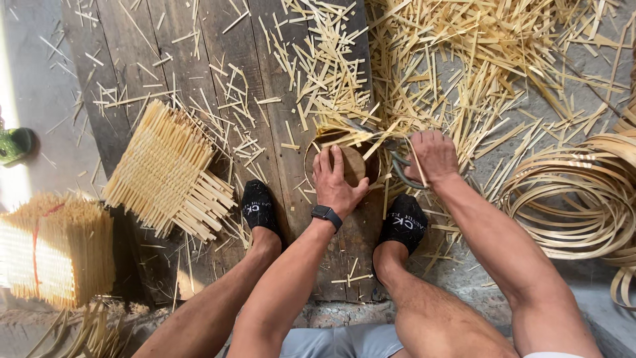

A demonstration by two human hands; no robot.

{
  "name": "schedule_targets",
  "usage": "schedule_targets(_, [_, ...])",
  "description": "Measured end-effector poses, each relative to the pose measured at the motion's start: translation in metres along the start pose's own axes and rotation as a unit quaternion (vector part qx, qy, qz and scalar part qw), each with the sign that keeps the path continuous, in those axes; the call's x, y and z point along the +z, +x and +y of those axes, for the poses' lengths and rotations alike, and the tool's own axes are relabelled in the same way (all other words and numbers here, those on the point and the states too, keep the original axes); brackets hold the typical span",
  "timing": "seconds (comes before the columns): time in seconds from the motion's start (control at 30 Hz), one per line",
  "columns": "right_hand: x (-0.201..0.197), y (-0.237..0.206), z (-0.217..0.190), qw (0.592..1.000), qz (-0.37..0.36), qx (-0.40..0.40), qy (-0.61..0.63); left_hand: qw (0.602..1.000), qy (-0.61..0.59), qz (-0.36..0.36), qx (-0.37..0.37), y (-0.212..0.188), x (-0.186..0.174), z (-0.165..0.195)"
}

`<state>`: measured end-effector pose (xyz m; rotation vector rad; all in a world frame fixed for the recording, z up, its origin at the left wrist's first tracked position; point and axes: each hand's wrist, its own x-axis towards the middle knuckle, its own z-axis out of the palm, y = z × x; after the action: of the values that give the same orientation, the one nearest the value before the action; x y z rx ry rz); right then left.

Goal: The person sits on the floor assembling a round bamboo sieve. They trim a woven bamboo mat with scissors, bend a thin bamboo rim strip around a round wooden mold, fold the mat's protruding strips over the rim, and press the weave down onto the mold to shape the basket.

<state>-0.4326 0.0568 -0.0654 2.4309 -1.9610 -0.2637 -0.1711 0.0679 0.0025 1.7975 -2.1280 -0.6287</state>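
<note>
Both hands work low between the person's feet. The left hand (338,182) lies flat and open, palm down, pressing on a round wooden disc (354,162) ringed by a thin bamboo band; a dark watch sits on that wrist. The right hand (432,156) is closed around the grey handles of a pair of shears (397,166), whose blades point toward the disc's upper edge, partly hidden under loose strips. The disc rests on a dark, worn wooden board (199,66) laid on the floor, just ahead of two black socks (260,207).

Pale, flat bamboo offcuts (464,59) are strewn thickly above and to the right of the hands, crowding right up to the disc. Left of the feet lies a square woven bamboo mat (162,166) with loose ends sticking out. At the far left stands a tied bundle of straight sticks (56,248). On the right, long thin bamboo strips are wound into loose coils (576,199) on the grey floor.
</note>
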Motion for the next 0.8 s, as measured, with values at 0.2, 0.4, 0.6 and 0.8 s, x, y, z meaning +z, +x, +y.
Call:
schedule_targets(0.2, [0.002,-0.013,0.024,0.996,0.042,-0.017,0.074,0.996,-0.014,-0.037,0.086,0.004,-0.010,-0.012])
schedule_targets(0.4, [-0.006,-0.004,-0.002,0.988,0.156,-0.017,0.003,0.985,0.010,-0.111,0.130,0.011,-0.021,-0.019])
schedule_targets(0.6, [0.000,-0.011,0.025,0.988,-0.132,-0.006,0.085,0.989,0.000,-0.128,0.070,0.010,-0.026,-0.011])
schedule_targets(0.8, [-0.003,0.004,0.000,0.987,0.157,-0.023,0.020,0.974,0.023,-0.180,0.138,0.015,-0.026,-0.011])
